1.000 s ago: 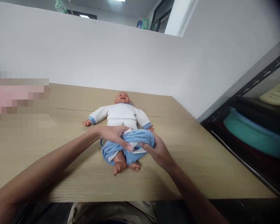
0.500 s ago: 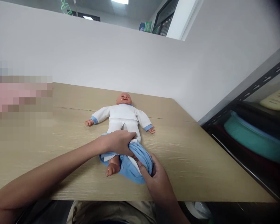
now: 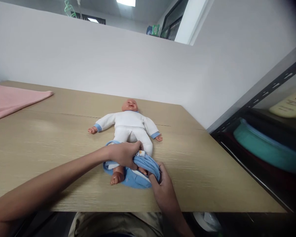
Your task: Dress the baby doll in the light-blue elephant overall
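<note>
A baby doll [image 3: 129, 120] in a white top with blue cuffs and white cloth on its upper legs lies on its back, head away from me. Bunched around its lower legs are blue pants [image 3: 146, 164]. My left hand [image 3: 125, 154] grips their gathered edge from above, beside a small white patch. At the right side of the bunched cloth, my right hand [image 3: 161, 181] pinches it between thumb and fingers. One bare foot [image 3: 117, 176] sticks out on the left; the other shows partly inside the blue opening between my hands.
The wooden table [image 3: 199, 171] meets a white wall [image 3: 88, 62] at the back. A pink cloth [image 3: 14, 98] lies at the far left. To the right, a black shelf [image 3: 236, 161] holds a teal basin [image 3: 263, 144] and a cream-coloured bottle [image 3: 288, 105].
The doll's right-hand leg has shifted outward, and its foot now shows in the blue opening. Both hands keep their hold on the pants. The view has turned slightly.
</note>
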`<action>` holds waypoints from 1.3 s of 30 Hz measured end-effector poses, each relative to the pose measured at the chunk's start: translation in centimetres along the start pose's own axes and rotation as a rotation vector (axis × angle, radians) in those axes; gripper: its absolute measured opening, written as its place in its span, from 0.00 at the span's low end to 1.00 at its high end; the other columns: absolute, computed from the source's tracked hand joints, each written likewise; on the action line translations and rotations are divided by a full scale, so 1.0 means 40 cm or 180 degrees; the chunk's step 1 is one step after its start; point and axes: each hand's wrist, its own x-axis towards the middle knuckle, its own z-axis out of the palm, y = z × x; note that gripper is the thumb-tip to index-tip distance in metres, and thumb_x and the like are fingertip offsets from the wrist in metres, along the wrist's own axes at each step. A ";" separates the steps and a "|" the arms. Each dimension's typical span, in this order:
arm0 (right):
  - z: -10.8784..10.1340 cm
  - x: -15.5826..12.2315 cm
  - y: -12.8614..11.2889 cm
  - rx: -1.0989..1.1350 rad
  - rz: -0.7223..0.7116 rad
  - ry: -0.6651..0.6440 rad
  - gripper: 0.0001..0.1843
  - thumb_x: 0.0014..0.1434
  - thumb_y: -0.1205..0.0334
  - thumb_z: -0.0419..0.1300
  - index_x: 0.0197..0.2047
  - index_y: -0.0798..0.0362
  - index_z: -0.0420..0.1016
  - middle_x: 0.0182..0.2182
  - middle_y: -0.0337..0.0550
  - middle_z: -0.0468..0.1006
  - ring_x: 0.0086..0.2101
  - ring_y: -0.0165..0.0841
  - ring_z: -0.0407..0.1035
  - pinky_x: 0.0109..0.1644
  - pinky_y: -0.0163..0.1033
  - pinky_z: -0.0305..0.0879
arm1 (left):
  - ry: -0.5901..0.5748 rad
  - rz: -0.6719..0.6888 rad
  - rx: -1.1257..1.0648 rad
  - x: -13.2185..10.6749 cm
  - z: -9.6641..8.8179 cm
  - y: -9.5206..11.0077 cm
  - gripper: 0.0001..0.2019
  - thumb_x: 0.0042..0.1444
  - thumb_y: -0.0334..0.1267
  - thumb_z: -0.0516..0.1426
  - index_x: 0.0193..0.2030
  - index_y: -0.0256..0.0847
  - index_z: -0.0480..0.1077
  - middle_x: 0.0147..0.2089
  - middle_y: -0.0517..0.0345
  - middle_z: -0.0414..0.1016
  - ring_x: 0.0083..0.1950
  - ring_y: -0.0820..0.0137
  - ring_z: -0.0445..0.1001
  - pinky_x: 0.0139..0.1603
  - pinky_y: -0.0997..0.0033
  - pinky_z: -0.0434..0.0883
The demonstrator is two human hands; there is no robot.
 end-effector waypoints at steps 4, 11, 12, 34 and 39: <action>0.019 -0.004 0.001 0.0635 0.0109 -0.0059 0.21 0.60 0.49 0.68 0.52 0.47 0.73 0.38 0.43 0.86 0.39 0.44 0.83 0.45 0.45 0.81 | 0.0003 0.0193 -0.0539 -0.011 -0.016 -0.010 0.36 0.52 0.43 0.71 0.66 0.41 0.65 0.60 0.46 0.81 0.56 0.52 0.82 0.53 0.63 0.76; 0.006 0.018 -0.002 0.1052 -0.0030 -0.0129 0.31 0.61 0.53 0.73 0.64 0.46 0.71 0.55 0.51 0.88 0.53 0.46 0.85 0.59 0.50 0.83 | 0.0057 0.0320 -0.0451 -0.012 -0.036 -0.016 0.29 0.51 0.43 0.68 0.59 0.40 0.69 0.43 0.59 0.76 0.44 0.59 0.77 0.43 0.65 0.70; 0.001 0.025 -0.002 0.1016 -0.0068 -0.0157 0.29 0.61 0.53 0.73 0.63 0.46 0.73 0.55 0.51 0.88 0.54 0.47 0.85 0.61 0.51 0.82 | 0.0059 0.0352 -0.0447 -0.012 -0.040 -0.017 0.28 0.51 0.43 0.68 0.59 0.40 0.69 0.42 0.59 0.75 0.43 0.60 0.76 0.41 0.65 0.69; -0.164 0.249 -0.105 -0.0359 -0.1335 -0.1874 0.15 0.70 0.45 0.66 0.46 0.47 0.83 0.43 0.43 0.81 0.46 0.45 0.76 0.57 0.50 0.75 | 0.0453 0.0565 -0.0135 -0.045 -0.064 -0.030 0.26 0.72 0.67 0.58 0.45 0.43 0.77 0.42 0.55 0.79 0.47 0.58 0.76 0.50 0.60 0.69; -0.142 0.280 -0.088 -0.0148 -0.0983 -0.1918 0.18 0.72 0.41 0.67 0.45 0.48 0.82 0.41 0.41 0.81 0.44 0.42 0.75 0.54 0.46 0.73 | 0.0987 0.0163 0.0200 -0.103 -0.051 -0.052 0.28 0.73 0.68 0.58 0.58 0.43 0.77 0.52 0.48 0.82 0.55 0.51 0.77 0.59 0.54 0.70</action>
